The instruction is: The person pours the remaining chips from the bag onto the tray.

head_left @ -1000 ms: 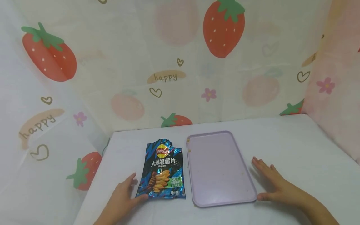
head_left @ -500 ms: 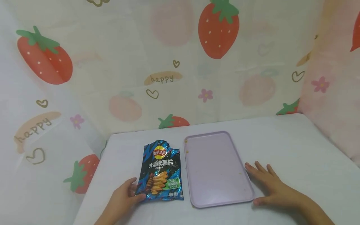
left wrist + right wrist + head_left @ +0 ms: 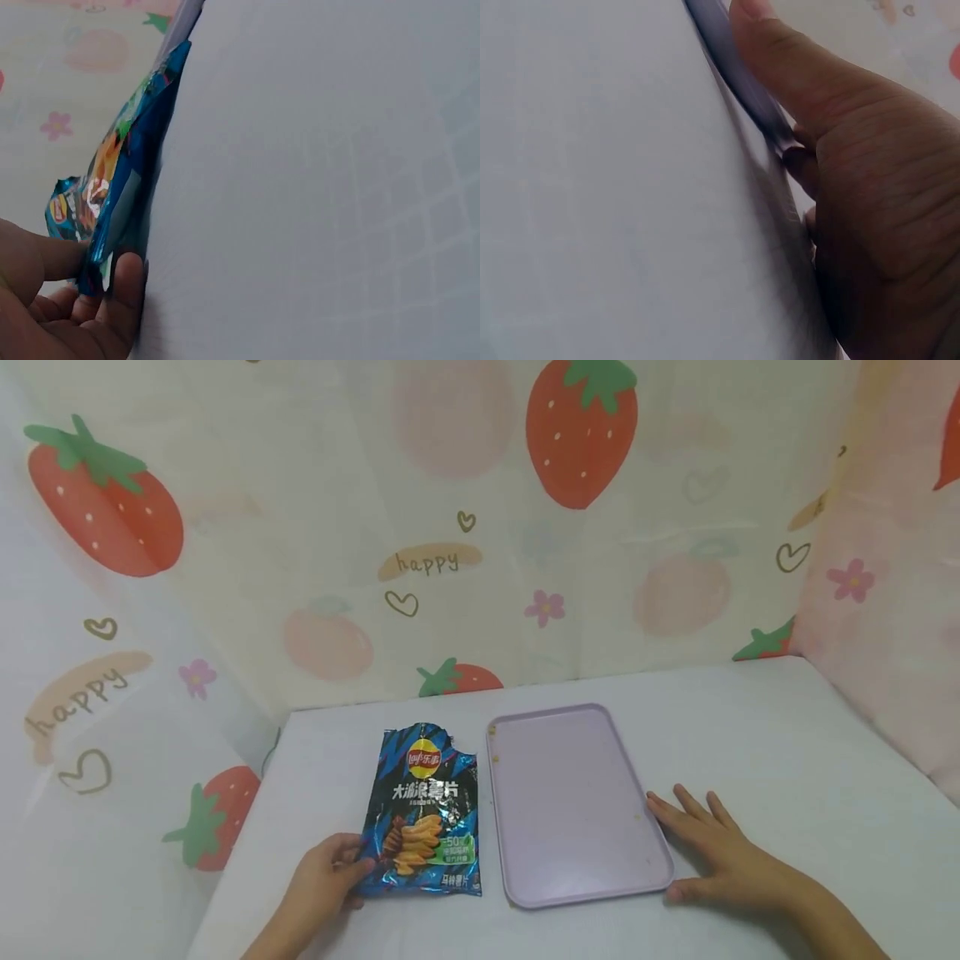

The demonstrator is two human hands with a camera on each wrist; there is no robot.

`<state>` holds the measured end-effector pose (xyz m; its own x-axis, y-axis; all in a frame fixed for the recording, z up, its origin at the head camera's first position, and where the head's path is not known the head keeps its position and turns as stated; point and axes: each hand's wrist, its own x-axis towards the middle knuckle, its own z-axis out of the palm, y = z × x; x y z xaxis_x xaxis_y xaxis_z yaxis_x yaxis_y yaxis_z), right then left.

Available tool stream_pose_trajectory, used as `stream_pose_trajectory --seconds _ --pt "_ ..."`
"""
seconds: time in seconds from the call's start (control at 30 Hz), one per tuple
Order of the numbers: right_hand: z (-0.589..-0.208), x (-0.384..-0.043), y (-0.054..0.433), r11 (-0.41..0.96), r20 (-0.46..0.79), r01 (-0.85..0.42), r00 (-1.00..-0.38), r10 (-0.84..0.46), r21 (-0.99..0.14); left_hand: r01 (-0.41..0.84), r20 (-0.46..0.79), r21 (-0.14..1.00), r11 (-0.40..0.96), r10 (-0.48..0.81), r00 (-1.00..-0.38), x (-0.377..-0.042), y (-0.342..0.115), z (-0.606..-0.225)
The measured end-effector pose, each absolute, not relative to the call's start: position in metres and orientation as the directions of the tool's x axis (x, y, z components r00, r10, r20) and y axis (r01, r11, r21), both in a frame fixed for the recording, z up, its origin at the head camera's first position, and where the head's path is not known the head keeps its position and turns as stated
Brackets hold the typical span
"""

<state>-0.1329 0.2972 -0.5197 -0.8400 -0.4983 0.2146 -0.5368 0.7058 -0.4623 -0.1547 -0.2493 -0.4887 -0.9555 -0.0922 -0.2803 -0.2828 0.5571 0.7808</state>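
Observation:
A blue and black potato chip bag point(image 3: 431, 814) with a torn, uneven top lies on the white table, printed side up. My left hand point(image 3: 318, 878) pinches its lower left edge. In the left wrist view the thumb is above the bag point(image 3: 112, 180) and the fingers are below, with that edge raised off the cloth. To the right lies a pale purple rectangular tray point(image 3: 581, 810). My right hand point(image 3: 731, 860) is at its right side, fingers spread, fingertip and thumb at the rim. The right wrist view shows the thumb against the tray's rim point(image 3: 731, 60).
Small yellowish crumbs point(image 3: 493, 758) dot the tray's left rim. White cloth covers the table point(image 3: 765, 735). A strawberry-patterned curtain point(image 3: 450, 468) rises behind it and along both sides.
My left hand has closed on the bag's lower left edge and shifted it slightly. The right hand's fingers have come to the tray's right edge. The head view has shifted a little.

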Motion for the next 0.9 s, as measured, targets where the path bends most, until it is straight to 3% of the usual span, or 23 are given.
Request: stream_pose_trajectory --seconds 0.1,0.33,0.67,0.9 --pt "-0.520 -0.134 0.296 0.709 0.210 -0.529 -0.845 -0.492 -0.467 -0.273 -0.259 0.821 0.502 -0.099 -0.961 -0.155 -0.251 -0.489" --pt "-0.523 -0.133 0.295 0.693 0.247 -0.554 -0.830 -0.499 -0.462 -0.271 -0.227 0.793 0.546 -0.148 -0.963 -0.153 -0.253 -0.485" --pt "-0.522 -0.139 0.293 0.673 0.281 -0.579 -0.814 -0.508 -0.460 -0.252 -0.206 0.933 0.257 -0.194 -0.959 -0.160 -0.250 -0.462" --pt "-0.524 -0.139 0.296 0.681 0.289 -0.592 -0.806 -0.517 -0.432 -0.231 -0.203 0.959 0.163 -0.172 -0.964 -0.164 -0.241 -0.444"
